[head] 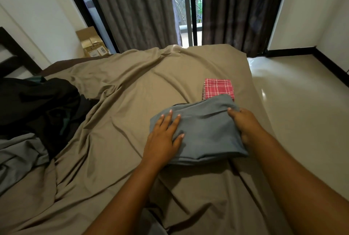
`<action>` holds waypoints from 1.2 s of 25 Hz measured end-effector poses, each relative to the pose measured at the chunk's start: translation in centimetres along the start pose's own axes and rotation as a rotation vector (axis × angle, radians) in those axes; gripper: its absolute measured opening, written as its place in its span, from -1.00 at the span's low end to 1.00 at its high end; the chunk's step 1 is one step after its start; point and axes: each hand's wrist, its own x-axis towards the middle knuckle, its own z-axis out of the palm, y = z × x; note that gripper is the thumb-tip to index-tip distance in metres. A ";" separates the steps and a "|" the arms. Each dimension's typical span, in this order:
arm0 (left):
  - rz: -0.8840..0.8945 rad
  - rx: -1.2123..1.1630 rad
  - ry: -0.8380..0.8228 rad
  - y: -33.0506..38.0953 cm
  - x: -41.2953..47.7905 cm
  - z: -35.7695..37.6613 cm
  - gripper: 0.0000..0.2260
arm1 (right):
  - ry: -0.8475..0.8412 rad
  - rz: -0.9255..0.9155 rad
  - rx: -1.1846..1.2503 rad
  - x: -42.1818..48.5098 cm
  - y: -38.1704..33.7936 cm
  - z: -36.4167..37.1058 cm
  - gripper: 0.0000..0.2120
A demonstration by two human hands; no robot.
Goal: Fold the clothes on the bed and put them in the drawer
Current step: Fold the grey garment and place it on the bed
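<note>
Our left hand (162, 136) lies flat on the folded blue cloth (204, 133), our right hand (245, 124) grips its edge; it's probably soft, light and floppy, so we'd support both sides.

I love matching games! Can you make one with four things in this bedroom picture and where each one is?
Things
1. blue-grey garment
2. red checked cloth
3. black clothes
4. cardboard boxes

Places
A. heaped on the left side of the bed
B. beside the curtain, past the bed
C. under the flat left hand, gripped by the right hand
D. folded, just beyond the blue-grey garment

Pairs: 1-C, 2-D, 3-A, 4-B
</note>
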 end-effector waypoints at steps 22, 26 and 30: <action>-0.054 0.199 -0.191 2.3 3.2 6.8 -0.41 | -0.161 -0.600 -1.445 -1.6 6.9 2.7 -0.27; -0.099 0.113 -0.188 1.8 3.3 7.0 -0.37 | -0.017 -0.538 -1.451 -0.3 8.2 -1.5 -0.16; -0.164 0.084 -0.229 1.3 3.5 6.6 -0.33 | 0.116 -0.269 -1.466 -0.6 7.9 -6.0 -0.17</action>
